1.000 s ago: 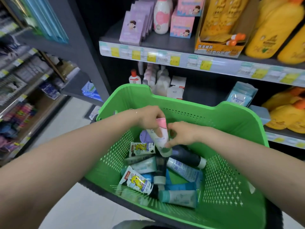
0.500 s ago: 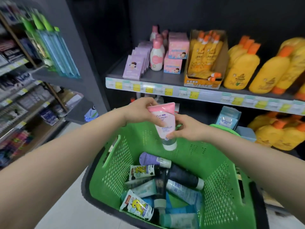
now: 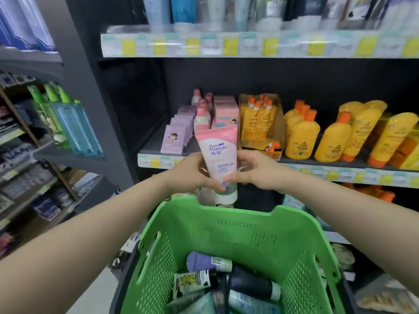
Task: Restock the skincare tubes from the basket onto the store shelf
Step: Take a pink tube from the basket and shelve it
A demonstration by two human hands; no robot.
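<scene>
- Dark store shelving filled the background; the middle shelf (image 3: 151,144) had bare room left of the purple boxes (image 3: 175,138).
- Left hand (image 3: 192,175) and right hand (image 3: 255,169) each had a curled grip on the pink tube (image 3: 217,150), frame centre.
- It stood upright, cap down, above the green basket (image 3: 229,208) at its far rim, just short of the shelf edge.
- More tubes (image 3: 251,287) lay in the basket.

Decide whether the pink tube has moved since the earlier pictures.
Yes. The pink tube has gone up: it was down inside the green basket, and now the left hand and right hand hold it above the basket's far rim.
</scene>
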